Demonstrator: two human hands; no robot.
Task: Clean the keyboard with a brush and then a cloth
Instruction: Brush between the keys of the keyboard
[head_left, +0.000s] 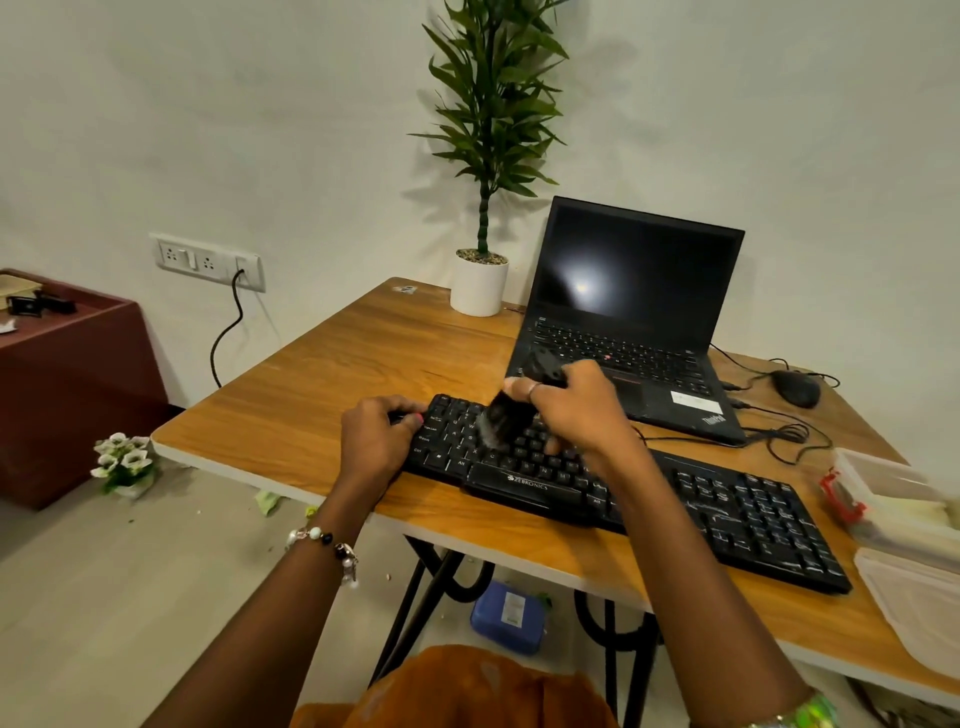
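Observation:
A black keyboard (727, 509) lies slanted across the wooden table (322, 395), its right half flecked with pale dust. My right hand (576, 410) grips a black brush (506, 418) by its handle, with the dark bristles down on the keys of the keyboard's left half. My left hand (376, 434) grips the keyboard's left end, thumb and fingers curled round its corner. No cloth is in view.
An open black laptop (634, 322) stands just behind the keyboard, a white potted plant (479, 286) to its left. A black mouse (795, 388) with loose cables lies at the right. Clear plastic containers (904, 499) sit at the table's right edge.

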